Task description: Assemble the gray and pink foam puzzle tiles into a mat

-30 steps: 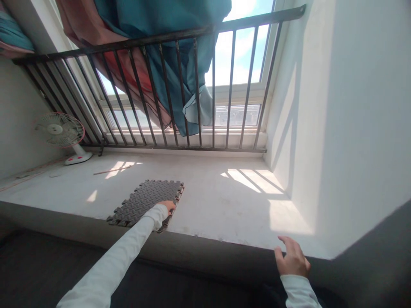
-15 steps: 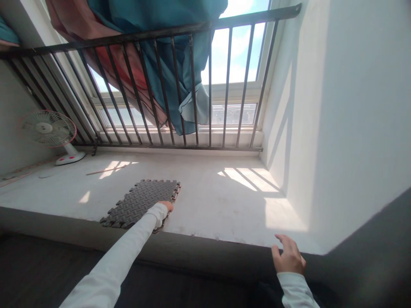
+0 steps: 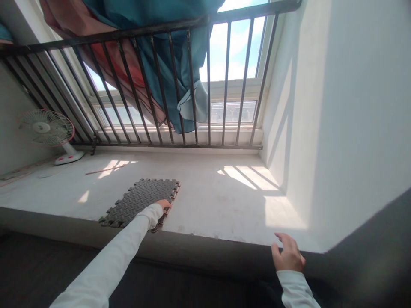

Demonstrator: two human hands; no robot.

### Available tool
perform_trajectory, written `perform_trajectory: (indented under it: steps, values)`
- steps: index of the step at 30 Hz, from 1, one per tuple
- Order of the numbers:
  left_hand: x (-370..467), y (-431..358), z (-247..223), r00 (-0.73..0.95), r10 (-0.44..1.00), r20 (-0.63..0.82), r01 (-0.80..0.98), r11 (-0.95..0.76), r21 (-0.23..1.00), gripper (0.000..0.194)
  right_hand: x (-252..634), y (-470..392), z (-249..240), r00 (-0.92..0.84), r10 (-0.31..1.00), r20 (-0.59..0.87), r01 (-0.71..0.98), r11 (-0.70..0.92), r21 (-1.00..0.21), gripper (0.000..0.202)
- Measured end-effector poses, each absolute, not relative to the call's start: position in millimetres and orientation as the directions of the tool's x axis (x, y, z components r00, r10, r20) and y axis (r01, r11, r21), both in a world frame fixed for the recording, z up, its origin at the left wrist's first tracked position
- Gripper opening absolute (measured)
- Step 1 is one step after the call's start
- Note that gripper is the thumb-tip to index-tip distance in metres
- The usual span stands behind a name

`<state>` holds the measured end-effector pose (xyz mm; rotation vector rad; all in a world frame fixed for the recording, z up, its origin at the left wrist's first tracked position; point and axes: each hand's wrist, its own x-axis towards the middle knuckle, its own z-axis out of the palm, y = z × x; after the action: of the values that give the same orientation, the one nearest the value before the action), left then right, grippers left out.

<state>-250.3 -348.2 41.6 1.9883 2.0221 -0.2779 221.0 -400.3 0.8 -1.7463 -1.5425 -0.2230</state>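
A small stack of grey interlocking foam floor mats (image 3: 144, 197) lies on the white ledge, its front edge close to the ledge's lip. My left hand (image 3: 164, 204) is at the right side of the stack, with its fingers curled over the edge; the fingertips are partly hidden. A long white sleeve covers that arm and crosses the front of the mats. My right hand (image 3: 288, 253) hovers in front of the ledge at the right, holding nothing, its thumb and fingers apart.
On the wide ledge (image 3: 205, 205) stand a white fan (image 3: 48, 130) at far left and a thin stick (image 3: 105, 170). A dark metal railing (image 3: 138, 32) runs along the back, with blue and pink curtains (image 3: 167, 72) behind it. A white wall (image 3: 353, 107) bounds the right side.
The view has shifted very slightly. My left hand stays at the mats' right edge, the mats lie where they were, and my right hand has hardly moved.
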Motion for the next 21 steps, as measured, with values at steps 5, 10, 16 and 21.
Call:
perform_trajectory:
  steps: [5, 10, 16, 21]
  values:
    - [-261, -406, 53, -0.136, 0.949, -0.286, 0.991, 0.128, -0.046, 0.029, 220, -399, 1, 0.25, 0.774, 0.582, 0.892, 0.05, -0.449, 0.027]
    - [-241, -455, 43, -0.382, 0.901, -0.204, 0.924, 0.367, -0.11, 0.033, 215, -397, 1, 0.22, 0.771, 0.598, 0.901, 0.074, -0.427, 0.028]
    - [-208, -455, 33, -0.59, 0.785, -0.188, 0.807, 0.58, -0.109, 0.039, 212, -401, 5, 0.217, 0.785, 0.58, 0.892, 0.081, -0.445, 0.028]
    - [-208, -449, 37, -0.647, 0.721, -0.249, 0.748, 0.664, -0.02, 0.037, 215, -407, 10, 0.25, 0.805, 0.538, 0.866, 0.062, -0.496, 0.028]
